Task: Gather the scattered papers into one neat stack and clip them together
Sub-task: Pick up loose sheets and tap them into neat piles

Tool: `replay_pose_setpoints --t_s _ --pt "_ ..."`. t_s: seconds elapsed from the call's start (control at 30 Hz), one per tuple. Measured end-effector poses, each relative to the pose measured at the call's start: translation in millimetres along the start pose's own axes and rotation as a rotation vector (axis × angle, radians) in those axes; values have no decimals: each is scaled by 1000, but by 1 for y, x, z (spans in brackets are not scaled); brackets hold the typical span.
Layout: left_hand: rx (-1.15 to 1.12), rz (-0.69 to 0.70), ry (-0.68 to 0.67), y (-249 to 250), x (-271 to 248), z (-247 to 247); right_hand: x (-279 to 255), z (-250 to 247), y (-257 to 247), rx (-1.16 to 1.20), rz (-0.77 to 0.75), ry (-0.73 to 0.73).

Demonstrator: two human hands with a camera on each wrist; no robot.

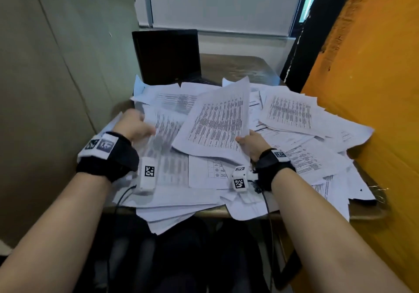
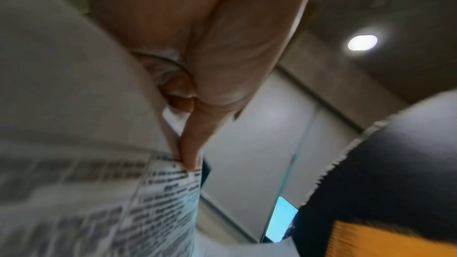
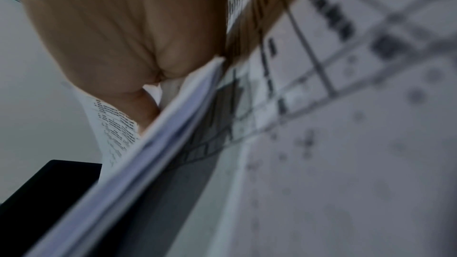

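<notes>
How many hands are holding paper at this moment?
2. The left hand pinches a blurred white printed sheet at the left; the right hand grips a lifted white printed bundle at the centre.

The printed lines on the papers [image 1: 215,120] are too blurred to read.

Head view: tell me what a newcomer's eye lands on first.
A heap of printed papers smothers the small table, sheets overlapping at all angles and hanging over the near edge. In the middle, the right hand lifts a sheaf of pages by its near corner, while the left hand grips a blurred sheet. A bright orange panel fills the right side.
</notes>
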State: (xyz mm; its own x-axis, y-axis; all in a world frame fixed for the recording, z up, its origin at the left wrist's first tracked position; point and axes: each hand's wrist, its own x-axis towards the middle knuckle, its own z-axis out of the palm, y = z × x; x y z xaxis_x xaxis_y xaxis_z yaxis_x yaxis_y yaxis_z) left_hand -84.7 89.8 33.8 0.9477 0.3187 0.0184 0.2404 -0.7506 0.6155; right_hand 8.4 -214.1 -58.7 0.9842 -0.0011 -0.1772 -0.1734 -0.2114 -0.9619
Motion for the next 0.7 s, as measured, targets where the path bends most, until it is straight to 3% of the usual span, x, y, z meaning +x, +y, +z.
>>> replay_pose_setpoints --t_s 0.17,0.27,0.4,0.5,0.7 --pt "87 463 352 87 -46 -63 -7 1 -3 62 2 -14" --pt "-68 587 448 124 -54 -93 -4 3 0 84 -7 -13" --pt "-598 532 500 140 -8 -99 -13 4 -5 71 -13 19" --pt "-440 350 381 130 35 -64 -21 1 -9 46 13 42" --pt "-300 132 164 92 76 29 -10 -3 -7 64 46 -23"
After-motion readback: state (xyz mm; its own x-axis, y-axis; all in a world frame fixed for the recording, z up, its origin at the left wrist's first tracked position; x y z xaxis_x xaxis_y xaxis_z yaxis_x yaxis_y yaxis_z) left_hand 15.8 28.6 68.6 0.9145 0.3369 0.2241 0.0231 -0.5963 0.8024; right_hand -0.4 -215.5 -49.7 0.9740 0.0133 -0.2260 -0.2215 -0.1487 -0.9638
